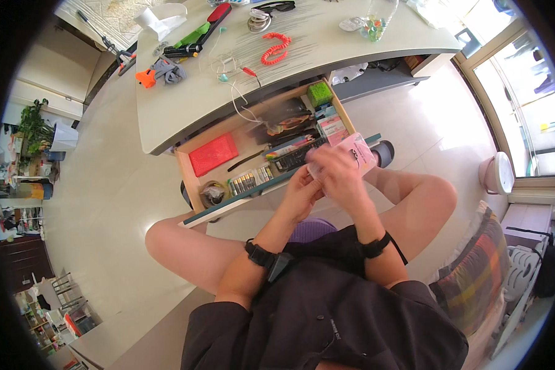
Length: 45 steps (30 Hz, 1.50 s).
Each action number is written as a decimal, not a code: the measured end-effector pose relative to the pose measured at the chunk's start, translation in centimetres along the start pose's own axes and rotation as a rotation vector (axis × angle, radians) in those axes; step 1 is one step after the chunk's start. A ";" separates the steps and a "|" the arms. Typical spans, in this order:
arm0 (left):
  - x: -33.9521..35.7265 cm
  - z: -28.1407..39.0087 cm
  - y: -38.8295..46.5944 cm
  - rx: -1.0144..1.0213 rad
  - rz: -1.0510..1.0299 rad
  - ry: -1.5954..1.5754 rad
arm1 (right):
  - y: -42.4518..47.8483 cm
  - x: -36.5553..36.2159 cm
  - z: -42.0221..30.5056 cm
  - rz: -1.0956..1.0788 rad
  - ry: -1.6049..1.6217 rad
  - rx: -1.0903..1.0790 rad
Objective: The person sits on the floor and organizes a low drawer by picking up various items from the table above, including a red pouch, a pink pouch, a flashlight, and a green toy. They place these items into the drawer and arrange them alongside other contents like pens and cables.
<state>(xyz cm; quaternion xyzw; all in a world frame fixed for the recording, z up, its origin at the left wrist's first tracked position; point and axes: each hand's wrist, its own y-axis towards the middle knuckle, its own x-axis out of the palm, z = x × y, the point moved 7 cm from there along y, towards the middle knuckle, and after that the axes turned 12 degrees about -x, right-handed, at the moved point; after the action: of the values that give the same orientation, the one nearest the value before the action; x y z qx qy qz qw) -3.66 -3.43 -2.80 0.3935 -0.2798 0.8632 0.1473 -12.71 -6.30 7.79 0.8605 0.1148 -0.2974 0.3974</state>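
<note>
A pink packet (361, 155) with printing on it is held just above the right end of an open drawer's front panel (259, 192). My left hand (301, 196) grips its near left end. Across the packet lies my right hand (340, 173), with blurred fingers that hide its middle; whether they grip it cannot be told. In the drawer close to my hands are a black remote control (299, 155), a pink and white package (332, 128), some colored pens (289, 148) and a green box (319, 94).
Farther left in the drawer are a red mesh pouch (213, 154), several batteries (244, 182) and a round container (213, 193). On the desk (166, 111) lie white earphones (226, 62), an orange coiled band (275, 48) and a bottle (377, 23). A lidded bucket (496, 173) stands right.
</note>
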 end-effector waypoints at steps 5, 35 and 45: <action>0.2 0.1 -0.2 -0.019 0.090 -0.017 | -4.0 -7.2 9.0 0.307 -0.411 0.409; 0.9 1.2 -2.0 0.342 0.212 0.570 | 3.2 0.2 -4.4 -0.186 0.063 -0.004; 1.7 1.6 -2.5 0.334 0.138 0.471 | -2.1 -10.5 10.3 0.063 -0.260 0.646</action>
<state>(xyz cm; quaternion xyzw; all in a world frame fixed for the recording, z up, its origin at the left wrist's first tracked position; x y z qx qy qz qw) -2.65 -2.28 0.28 0.1814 -0.1181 0.9728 0.0825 -26.27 -12.26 7.63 0.8998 -0.0637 -0.4132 0.1247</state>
